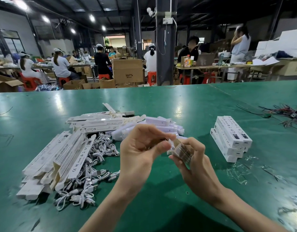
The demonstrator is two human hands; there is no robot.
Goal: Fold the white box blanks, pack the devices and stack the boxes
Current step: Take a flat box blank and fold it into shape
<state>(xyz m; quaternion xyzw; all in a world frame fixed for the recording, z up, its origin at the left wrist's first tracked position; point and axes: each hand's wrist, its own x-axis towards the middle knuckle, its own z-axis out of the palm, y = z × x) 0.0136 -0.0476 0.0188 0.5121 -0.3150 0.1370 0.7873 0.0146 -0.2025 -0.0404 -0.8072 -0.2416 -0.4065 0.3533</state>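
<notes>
White box (pixel 182 153) with black print sits clasped in the right grip (pixel 195 160); left grip (pixel 141 146) pinches its end.

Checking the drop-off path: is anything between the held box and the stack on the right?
Nothing visible. Only bare table lies between the box in the right hand and the stack. Plastic scraps lie nearer the person, off that line.
</notes>
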